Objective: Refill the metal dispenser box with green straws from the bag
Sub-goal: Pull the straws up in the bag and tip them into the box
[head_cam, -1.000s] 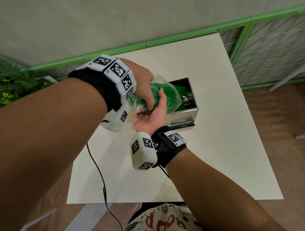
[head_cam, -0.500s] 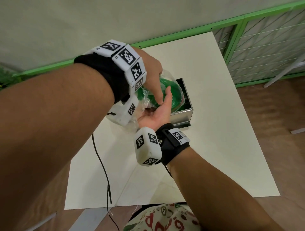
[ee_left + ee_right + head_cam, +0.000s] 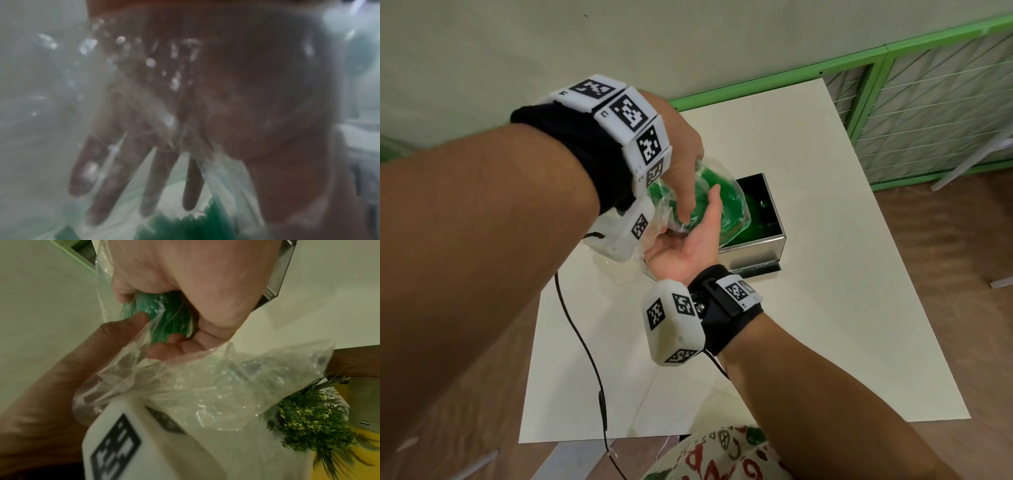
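A clear plastic bag point(image 3: 732, 209) holding green straws point(image 3: 170, 318) is held over the left side of the open metal dispenser box point(image 3: 753, 248). My right hand point(image 3: 688, 240) is palm up under the bag. Its fingers and thumb curl round the straw bundle through the plastic, as the right wrist view shows point(image 3: 195, 280). My left hand point(image 3: 681, 171) arches over the bag from above and pinches its film, one digit point(image 3: 131, 321) pressing the plastic. Loose film blurs the left wrist view, where the fingers point(image 3: 156, 178) point down at straw ends point(image 3: 195, 227). Green shows inside the box.
The box stands on a white table point(image 3: 825, 308) whose right half and near part are bare. A black cable point(image 3: 585, 346) hangs from my left wrist over the table's near left. A green-framed fence point(image 3: 893, 68) runs behind the table, and a leafy plant point(image 3: 308, 423) stands to the left.
Both hands have carried the bag up and further over the open box, hiding more of its left side. The two holds look the same.
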`<action>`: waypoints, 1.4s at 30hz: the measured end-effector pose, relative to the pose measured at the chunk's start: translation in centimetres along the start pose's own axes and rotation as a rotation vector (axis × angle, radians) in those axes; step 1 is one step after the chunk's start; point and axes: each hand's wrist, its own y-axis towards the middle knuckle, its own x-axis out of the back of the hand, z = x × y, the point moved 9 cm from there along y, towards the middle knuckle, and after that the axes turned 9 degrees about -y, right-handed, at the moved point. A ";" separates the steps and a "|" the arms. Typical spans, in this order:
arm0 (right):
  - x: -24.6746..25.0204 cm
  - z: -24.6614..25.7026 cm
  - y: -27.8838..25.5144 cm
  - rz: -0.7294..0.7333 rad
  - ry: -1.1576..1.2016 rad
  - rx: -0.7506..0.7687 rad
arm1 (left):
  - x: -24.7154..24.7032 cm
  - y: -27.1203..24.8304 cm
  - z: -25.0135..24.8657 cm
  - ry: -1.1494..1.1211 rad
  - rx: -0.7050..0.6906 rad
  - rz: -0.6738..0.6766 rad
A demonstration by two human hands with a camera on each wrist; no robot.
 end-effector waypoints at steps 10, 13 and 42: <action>-3.2 -4.5 1.5 0.096 -0.067 -0.036 | 1.0 -3.2 5.0 0.044 0.086 -0.098; -5.0 -4.9 1.2 0.152 -0.133 0.004 | 2.1 -4.3 5.8 0.043 0.078 -0.166; 1.3 7.3 -3.9 0.055 -1.839 0.286 | -30.9 -6.4 19.8 -1.423 0.418 -0.459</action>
